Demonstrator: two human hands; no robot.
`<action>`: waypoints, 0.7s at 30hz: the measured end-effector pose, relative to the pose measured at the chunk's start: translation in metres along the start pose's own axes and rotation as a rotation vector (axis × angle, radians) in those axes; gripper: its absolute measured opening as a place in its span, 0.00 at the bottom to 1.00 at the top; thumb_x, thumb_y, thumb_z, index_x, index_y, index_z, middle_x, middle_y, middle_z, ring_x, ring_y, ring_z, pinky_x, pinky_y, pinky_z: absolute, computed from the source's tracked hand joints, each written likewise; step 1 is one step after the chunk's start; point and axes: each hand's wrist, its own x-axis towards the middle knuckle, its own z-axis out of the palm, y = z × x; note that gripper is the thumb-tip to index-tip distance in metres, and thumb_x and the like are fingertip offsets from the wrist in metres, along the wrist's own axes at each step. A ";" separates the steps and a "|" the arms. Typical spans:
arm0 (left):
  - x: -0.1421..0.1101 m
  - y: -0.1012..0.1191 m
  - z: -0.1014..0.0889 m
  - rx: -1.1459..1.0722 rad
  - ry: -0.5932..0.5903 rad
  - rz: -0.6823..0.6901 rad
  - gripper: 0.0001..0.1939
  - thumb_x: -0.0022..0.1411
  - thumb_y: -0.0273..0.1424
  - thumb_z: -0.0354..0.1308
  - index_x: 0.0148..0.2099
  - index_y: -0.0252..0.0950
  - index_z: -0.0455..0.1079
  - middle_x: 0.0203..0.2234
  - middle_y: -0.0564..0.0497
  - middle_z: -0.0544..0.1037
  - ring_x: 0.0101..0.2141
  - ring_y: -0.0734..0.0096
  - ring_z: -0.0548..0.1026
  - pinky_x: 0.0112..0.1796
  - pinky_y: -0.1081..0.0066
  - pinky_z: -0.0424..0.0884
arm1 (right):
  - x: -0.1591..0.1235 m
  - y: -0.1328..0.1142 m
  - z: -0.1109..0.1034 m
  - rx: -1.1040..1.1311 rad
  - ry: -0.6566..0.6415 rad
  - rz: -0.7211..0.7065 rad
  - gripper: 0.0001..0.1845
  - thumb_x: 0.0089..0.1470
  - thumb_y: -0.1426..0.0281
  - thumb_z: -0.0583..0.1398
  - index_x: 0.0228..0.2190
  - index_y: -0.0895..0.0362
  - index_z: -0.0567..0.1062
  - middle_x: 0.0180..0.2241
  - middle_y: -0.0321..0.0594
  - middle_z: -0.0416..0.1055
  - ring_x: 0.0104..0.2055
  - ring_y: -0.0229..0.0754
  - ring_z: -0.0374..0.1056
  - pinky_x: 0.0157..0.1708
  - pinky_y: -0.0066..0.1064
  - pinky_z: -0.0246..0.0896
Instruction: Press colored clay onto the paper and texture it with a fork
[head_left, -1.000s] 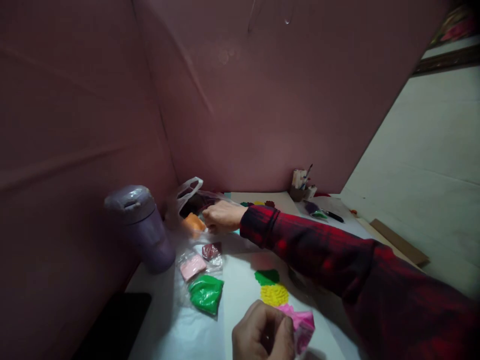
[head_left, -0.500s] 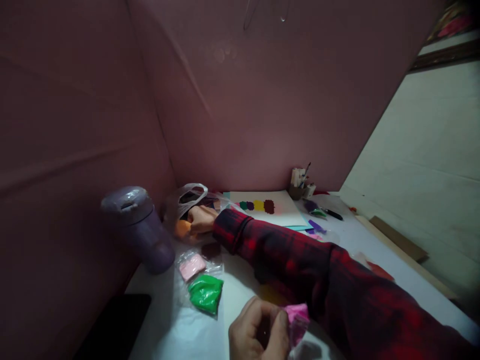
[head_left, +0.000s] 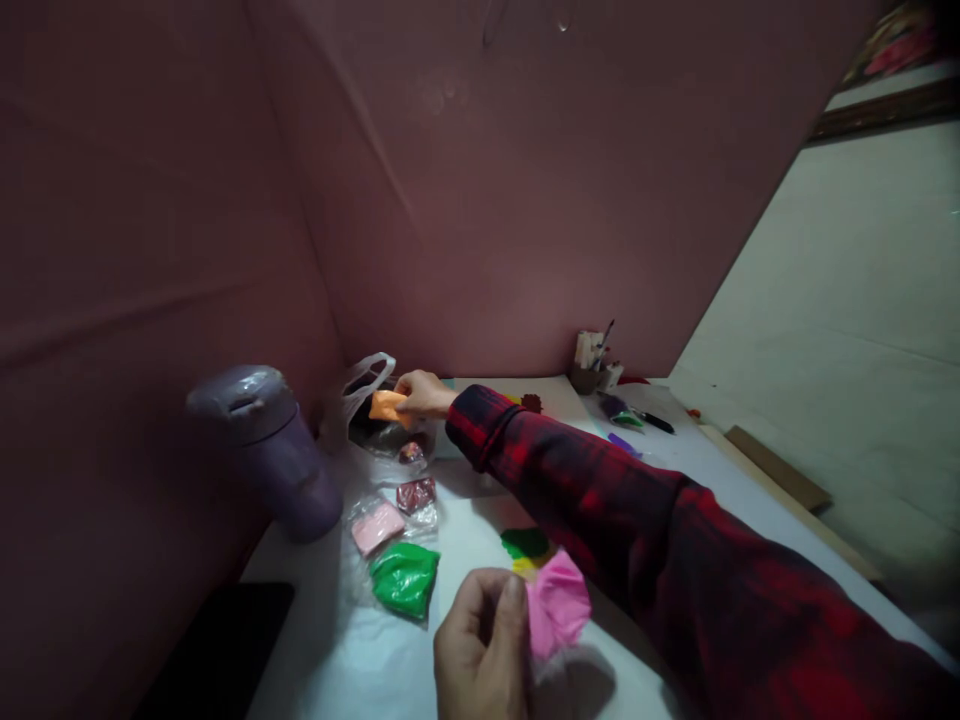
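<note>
My left hand (head_left: 480, 645), low in the view, pinches a packet of bright pink modelling clay (head_left: 561, 605) between thumb and fingers. Stretched far forward, my right hand (head_left: 426, 394) grips a packet of orange clay (head_left: 388, 407) at the mouth of a clear plastic carrier bag (head_left: 381, 462). The bag's handle loop stands up, and dark contents show inside. On the table in front of the bag lie a dark red packet (head_left: 415, 495), a pale pink packet (head_left: 377, 528) and a green packet (head_left: 406, 580). Dark green and yellow patches (head_left: 525, 545) show on white paper beyond my left hand.
A purple tumbler (head_left: 281, 460) stands at the left, beside a dark flat object (head_left: 217, 650). At the back are a holder with brushes (head_left: 589, 372), a black pen-like item (head_left: 656, 422) and a sheet (head_left: 564, 392) bearing coloured patches, partly behind my sleeve. Pinkish walls enclose the table.
My right hand has risen with the orange packet, away from the bag's near side to its mouth. My left hand has shifted slightly left and up, turning the pink packet into fuller view.
</note>
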 end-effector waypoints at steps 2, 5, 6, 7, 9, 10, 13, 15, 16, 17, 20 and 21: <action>0.004 0.001 0.000 -0.065 0.017 -0.037 0.24 0.44 0.50 0.68 0.26 0.33 0.70 0.16 0.57 0.64 0.19 0.81 0.58 0.19 0.80 0.54 | -0.001 -0.003 -0.001 0.034 -0.037 -0.007 0.13 0.47 0.77 0.62 0.38 0.59 0.77 0.32 0.37 0.76 0.31 0.37 0.69 0.27 0.23 0.59; 0.006 0.001 0.000 -0.169 0.011 -0.107 0.23 0.42 0.48 0.70 0.29 0.33 0.71 0.14 0.58 0.64 0.16 0.81 0.59 0.17 0.80 0.54 | -0.008 -0.011 -0.007 0.068 -0.099 -0.061 0.14 0.47 0.80 0.61 0.38 0.61 0.78 0.32 0.37 0.76 0.32 0.37 0.70 0.29 0.22 0.62; 0.007 0.002 0.000 -0.175 0.004 -0.123 0.23 0.42 0.48 0.70 0.29 0.33 0.71 0.14 0.58 0.64 0.15 0.81 0.58 0.17 0.80 0.54 | -0.011 -0.014 -0.013 0.075 -0.113 -0.086 0.13 0.47 0.81 0.61 0.37 0.61 0.78 0.33 0.38 0.76 0.33 0.36 0.70 0.31 0.22 0.62; 0.006 0.003 -0.001 -0.156 -0.002 -0.135 0.23 0.42 0.48 0.70 0.30 0.33 0.71 0.13 0.59 0.64 0.15 0.81 0.58 0.16 0.80 0.54 | -0.014 -0.016 -0.022 0.080 -0.119 -0.111 0.13 0.47 0.82 0.61 0.37 0.62 0.78 0.34 0.38 0.77 0.35 0.36 0.70 0.34 0.21 0.63; 0.006 0.006 -0.004 -0.077 -0.013 -0.144 0.24 0.42 0.48 0.70 0.30 0.34 0.71 0.14 0.58 0.66 0.14 0.80 0.59 0.15 0.79 0.55 | -0.023 -0.015 -0.047 0.093 -0.105 -0.139 0.13 0.50 0.82 0.60 0.39 0.63 0.77 0.38 0.39 0.77 0.37 0.35 0.70 0.38 0.21 0.63; 0.006 0.008 -0.006 -0.032 -0.018 -0.140 0.23 0.42 0.48 0.70 0.30 0.33 0.72 0.15 0.57 0.67 0.15 0.79 0.61 0.16 0.79 0.58 | -0.028 -0.012 -0.063 0.100 -0.086 -0.139 0.14 0.52 0.82 0.60 0.42 0.63 0.76 0.40 0.40 0.76 0.38 0.34 0.70 0.39 0.20 0.64; 0.008 0.011 -0.013 0.076 -0.088 -0.110 0.24 0.39 0.48 0.71 0.28 0.33 0.73 0.19 0.53 0.72 0.21 0.75 0.67 0.23 0.77 0.65 | -0.052 0.006 -0.120 0.148 -0.044 -0.064 0.12 0.58 0.80 0.56 0.44 0.64 0.74 0.37 0.44 0.77 0.32 0.34 0.70 0.33 0.23 0.67; 0.010 0.012 -0.016 0.102 -0.097 -0.092 0.23 0.42 0.49 0.70 0.29 0.34 0.72 0.17 0.55 0.70 0.22 0.75 0.66 0.24 0.77 0.65 | -0.074 0.025 -0.157 0.189 0.015 0.028 0.11 0.59 0.80 0.56 0.43 0.64 0.74 0.33 0.44 0.76 0.30 0.34 0.71 0.29 0.22 0.68; 0.010 0.012 -0.016 0.123 -0.108 -0.103 0.23 0.41 0.49 0.70 0.29 0.34 0.73 0.17 0.55 0.70 0.21 0.74 0.66 0.24 0.77 0.65 | -0.087 0.035 -0.173 0.186 0.043 0.077 0.09 0.60 0.79 0.56 0.41 0.64 0.74 0.32 0.44 0.76 0.29 0.34 0.71 0.27 0.22 0.67; 0.010 0.012 -0.016 0.142 -0.122 -0.120 0.24 0.40 0.49 0.71 0.29 0.34 0.73 0.18 0.54 0.71 0.22 0.74 0.66 0.23 0.77 0.65 | -0.100 0.046 -0.186 0.179 0.072 0.125 0.08 0.60 0.79 0.56 0.40 0.64 0.74 0.32 0.44 0.76 0.29 0.34 0.71 0.26 0.21 0.67; 0.007 0.013 -0.013 0.175 -0.115 -0.114 0.24 0.38 0.48 0.71 0.30 0.34 0.73 0.18 0.53 0.72 0.21 0.72 0.66 0.21 0.76 0.64 | -0.138 0.076 -0.211 0.161 0.102 0.243 0.08 0.60 0.77 0.57 0.41 0.64 0.74 0.32 0.45 0.77 0.28 0.35 0.72 0.27 0.23 0.68; 0.006 0.014 -0.012 0.172 -0.095 -0.098 0.24 0.38 0.48 0.71 0.30 0.34 0.73 0.18 0.53 0.71 0.21 0.72 0.66 0.21 0.77 0.64 | -0.150 0.086 -0.215 0.146 0.083 0.271 0.08 0.60 0.76 0.57 0.42 0.64 0.74 0.33 0.45 0.77 0.28 0.35 0.72 0.28 0.23 0.69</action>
